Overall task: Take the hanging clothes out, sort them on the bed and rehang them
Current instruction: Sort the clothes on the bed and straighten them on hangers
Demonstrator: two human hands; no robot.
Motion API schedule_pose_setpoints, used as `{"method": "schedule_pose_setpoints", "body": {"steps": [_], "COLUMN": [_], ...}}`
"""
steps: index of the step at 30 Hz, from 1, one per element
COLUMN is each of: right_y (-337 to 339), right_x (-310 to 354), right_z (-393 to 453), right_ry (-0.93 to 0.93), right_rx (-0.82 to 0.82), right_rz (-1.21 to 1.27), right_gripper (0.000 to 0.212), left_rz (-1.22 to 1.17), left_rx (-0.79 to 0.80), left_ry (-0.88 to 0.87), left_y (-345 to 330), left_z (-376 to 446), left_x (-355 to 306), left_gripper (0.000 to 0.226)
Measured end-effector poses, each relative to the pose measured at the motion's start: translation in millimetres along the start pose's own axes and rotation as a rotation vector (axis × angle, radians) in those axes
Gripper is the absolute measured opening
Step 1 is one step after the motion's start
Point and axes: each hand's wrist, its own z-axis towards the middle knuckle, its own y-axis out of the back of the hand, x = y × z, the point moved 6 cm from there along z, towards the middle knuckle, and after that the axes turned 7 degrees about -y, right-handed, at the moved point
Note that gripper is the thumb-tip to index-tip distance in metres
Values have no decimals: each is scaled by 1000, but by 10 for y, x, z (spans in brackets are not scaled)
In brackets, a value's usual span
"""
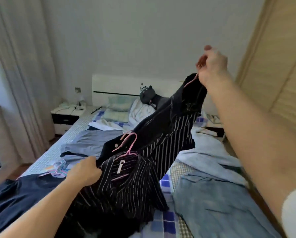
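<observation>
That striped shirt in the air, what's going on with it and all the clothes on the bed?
A person is sorting clothes on the bed. Their right hand lifts a dark garment by its pink hanger, while the left hand grips a striped shirt lying on the bed. A navy top, light blue clothes and loose hangers lie around.

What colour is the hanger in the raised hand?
Pink hanger, held by the right hand; head view.

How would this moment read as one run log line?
right hand: lifts dark garment by pink hanger | left hand: grips striped shirt | bed: clothes spread
</observation>
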Motion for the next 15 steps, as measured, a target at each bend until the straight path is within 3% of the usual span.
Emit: {"method": "schedule_pose_setpoints", "body": {"steps": [4,8,12,15], "right_y": [366,699,1286,1683], "right_x": [1136,1552,1608,1718], "right_z": [129,136,211,289], "right_ry": [259,372,347,345], "right_rx": [-107,-200,-301,-302], "right_rz": [-141,-386,-528,-637], "right_gripper": [33,37,40,39], "left_rz": [74,46,-353,-706], "left_rx": [30,70,315,302], "left_ry": [61,85,109,33], "left_y": [309,432,260,208], "left_z": [381,532,611,701], "left_x": [-171,-638,-1465,-2147], "left_gripper": [34,39,32,32]}}
